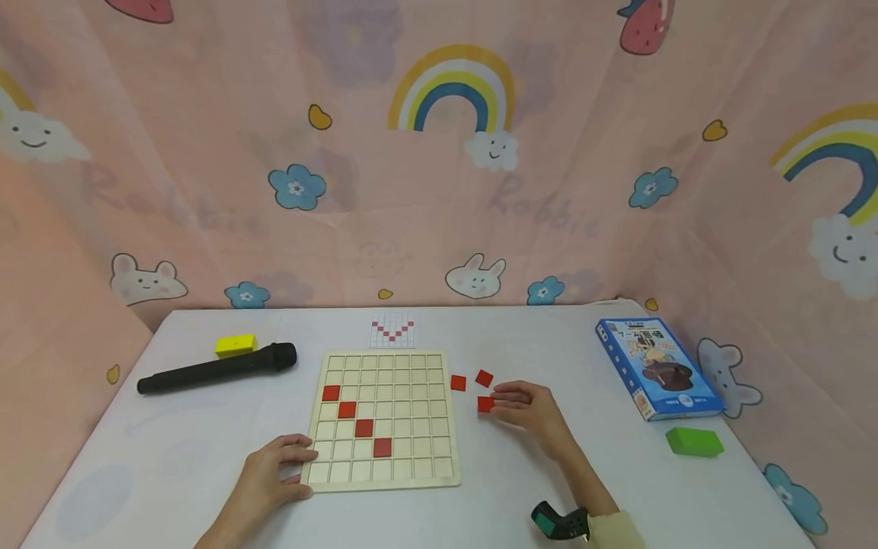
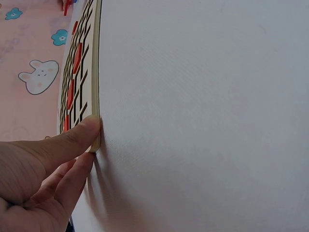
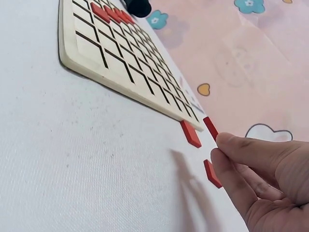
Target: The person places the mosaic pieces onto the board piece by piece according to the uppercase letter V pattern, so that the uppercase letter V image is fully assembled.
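I had a small, flat, square red tile [image 1: 485,405] pinched in my right hand [image 1: 536,416], thumb and fingertips nearly together, right of the pale square gridded board [image 1: 420,418]. My left hand's [image 1: 269,471] thumb and fingers gripped its near-left corner.

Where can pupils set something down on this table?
Bare: left of the left hand, in front of the microphone; and between the loose red tiles and the blue box, beyond the right hand. Crowded: just right of the board, where the tiles lie.
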{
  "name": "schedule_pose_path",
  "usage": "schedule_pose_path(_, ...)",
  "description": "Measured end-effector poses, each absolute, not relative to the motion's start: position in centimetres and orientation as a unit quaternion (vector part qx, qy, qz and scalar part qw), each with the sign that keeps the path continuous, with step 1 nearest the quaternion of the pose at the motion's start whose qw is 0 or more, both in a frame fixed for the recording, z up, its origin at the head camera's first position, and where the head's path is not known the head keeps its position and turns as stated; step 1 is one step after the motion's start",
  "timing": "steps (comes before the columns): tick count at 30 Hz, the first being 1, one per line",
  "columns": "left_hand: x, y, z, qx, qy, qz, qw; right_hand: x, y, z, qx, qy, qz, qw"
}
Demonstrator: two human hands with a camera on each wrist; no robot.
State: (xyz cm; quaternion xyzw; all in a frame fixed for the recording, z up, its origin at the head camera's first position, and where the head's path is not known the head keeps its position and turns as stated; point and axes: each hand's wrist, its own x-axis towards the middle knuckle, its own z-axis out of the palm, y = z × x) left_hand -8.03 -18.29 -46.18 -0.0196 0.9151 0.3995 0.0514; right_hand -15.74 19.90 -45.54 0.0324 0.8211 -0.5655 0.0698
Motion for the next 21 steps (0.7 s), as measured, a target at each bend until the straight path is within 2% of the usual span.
schedule_pose_path(21,-8.1,-18.1,-45.9,-0.024,0.913,0.403,0.058,-15.0,16.3,-46.1,0.009,0.799,-0.594,0.092)
